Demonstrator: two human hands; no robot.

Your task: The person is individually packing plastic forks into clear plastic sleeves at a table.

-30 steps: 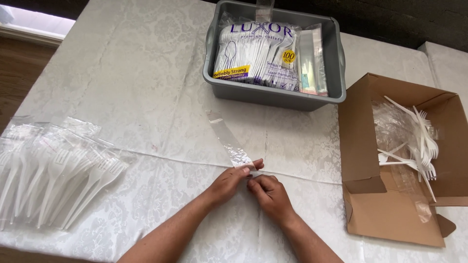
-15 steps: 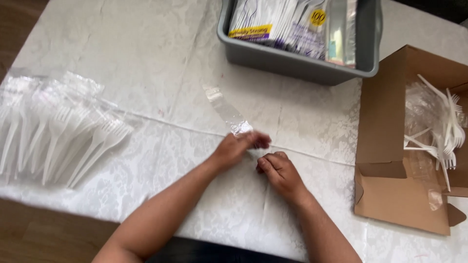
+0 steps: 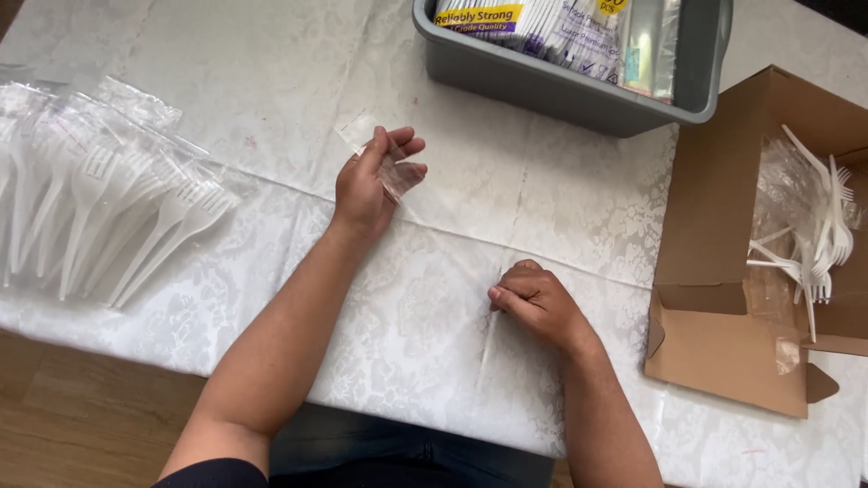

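Pinching a clear bag [image 3: 384,158], left hand [image 3: 366,185]; right hand [image 3: 533,298] fisted, contents hidden.

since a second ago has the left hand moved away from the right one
Yes. The left hand, pinching a clear bag, has gone up toward the grey bin; the right hand stays low.

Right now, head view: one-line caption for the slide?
Left hand pinches a small clear plastic bag over the white tablecloth; right hand rests in a fist beside it.
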